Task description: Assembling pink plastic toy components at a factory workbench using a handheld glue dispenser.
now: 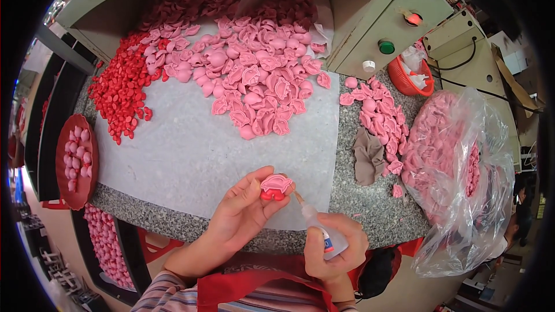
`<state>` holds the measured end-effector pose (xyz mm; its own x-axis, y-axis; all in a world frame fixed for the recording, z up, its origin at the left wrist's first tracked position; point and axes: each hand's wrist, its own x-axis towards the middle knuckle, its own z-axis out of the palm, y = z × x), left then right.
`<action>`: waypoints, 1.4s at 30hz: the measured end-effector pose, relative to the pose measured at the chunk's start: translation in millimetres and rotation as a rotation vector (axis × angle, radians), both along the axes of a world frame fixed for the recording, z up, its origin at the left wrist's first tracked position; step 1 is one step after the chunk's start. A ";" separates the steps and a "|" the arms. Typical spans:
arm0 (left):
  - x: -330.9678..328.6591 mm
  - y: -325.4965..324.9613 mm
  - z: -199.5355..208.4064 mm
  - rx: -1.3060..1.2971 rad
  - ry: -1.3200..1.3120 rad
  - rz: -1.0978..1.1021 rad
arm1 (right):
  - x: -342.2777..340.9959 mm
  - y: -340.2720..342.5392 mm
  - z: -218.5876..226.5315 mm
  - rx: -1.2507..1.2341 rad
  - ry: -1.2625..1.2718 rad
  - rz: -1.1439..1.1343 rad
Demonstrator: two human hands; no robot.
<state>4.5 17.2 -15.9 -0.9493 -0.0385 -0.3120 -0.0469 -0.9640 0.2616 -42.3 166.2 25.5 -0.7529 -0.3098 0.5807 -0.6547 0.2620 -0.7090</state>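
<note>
My left hand (pixel 243 205) pinches a small pink plastic shell piece (pixel 276 183) with a glossy red part (pixel 272 195) at its lower edge. In my right hand (pixel 341 248) is a white squeeze glue bottle (pixel 324 234), its thin tip pointing up and left, close beside the pink piece. Whether the tip touches the piece I cannot tell. Ahead of my hands lies a large heap of pink shell pieces (pixel 260 69) on a white sheet (pixel 185 150). Small red parts (pixel 121 84) are piled at the sheet's left.
A red dish (pixel 62 167) of joined pieces sits at the left edge, above a black crate of pink-and-red pieces (pixel 110 248). On the right are a brown cloth (pixel 368 156), loose pink pieces (pixel 378 110), a red basket (pixel 399 78) and a clear plastic bag (pixel 462 179). A green machine housing (pixel 370 29) stands behind.
</note>
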 end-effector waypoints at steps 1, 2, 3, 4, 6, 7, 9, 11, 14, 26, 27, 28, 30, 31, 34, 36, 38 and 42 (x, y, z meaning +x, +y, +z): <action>0.2 0.1 0.1 0.001 0.004 0.002 | -0.1 -0.4 -0.6 -0.005 0.008 -0.004; 0.1 0.2 -0.1 0.001 0.004 0.002 | 0.2 -0.2 -1.1 -0.004 0.008 -0.004; 0.1 0.4 -0.2 -0.012 0.002 0.004 | 0.7 0.3 -1.5 0.002 -0.006 0.006; 0.0 0.6 -0.3 -0.025 0.000 0.005 | 0.9 0.7 -1.8 0.008 -0.021 0.016; 0.1 0.4 0.4 -0.025 -0.004 0.009 | 1.4 0.3 0.2 0.024 -0.014 0.032; 0.1 0.4 0.6 -0.025 -0.008 0.011 | 1.5 0.2 0.8 0.040 -0.006 0.048; 0.1 0.5 -0.1 -0.026 0.000 0.012 | 1.3 -0.6 -1.0 0.028 -0.004 0.043; 0.2 0.1 -0.4 -0.028 0.008 0.014 | 1.5 -0.8 -0.9 0.016 -0.001 0.038; 0.5 -0.6 -0.1 -0.030 0.006 0.014 | 2.4 -0.4 1.5 0.052 0.013 0.078; -1.2 -0.6 1.6 -0.034 -0.061 -0.024 | 3.0 1.0 0.3 0.020 -0.001 0.071; -1.2 -0.6 1.8 -0.036 -0.066 -0.024 | 2.9 1.2 0.7 0.022 0.010 0.068; -1.1 -0.5 2.1 -0.038 -0.070 -0.023 | 2.9 1.1 1.0 0.024 0.022 0.065; -1.0 -0.4 3.0 -0.041 -0.072 -0.024 | 2.9 -0.6 1.8 0.018 0.010 0.060; -1.0 -0.3 3.2 -0.043 -0.073 -0.024 | 3.0 -1.2 2.1 0.011 -0.002 0.057; -1.2 -0.6 2.6 -0.037 -0.072 -0.027 | 2.6 -0.3 1.9 0.007 0.007 0.053; -1.1 -0.6 2.3 -0.036 -0.075 -0.023 | 4.0 2.4 3.8 0.016 0.001 0.066; -1.1 -0.3 2.6 -0.035 -0.075 -0.021 | 5.0 2.6 6.0 0.026 -0.003 0.076; -1.3 0.0 5.4 -0.030 -0.100 -0.029 | 5.6 -1.6 6.5 -0.004 0.004 0.094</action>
<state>3.2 17.2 -10.5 -0.9144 -0.0222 -0.4042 -0.1020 -0.9536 0.2832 -36.7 164.6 32.0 -0.7180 -0.3768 0.5852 -0.6794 0.1967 -0.7069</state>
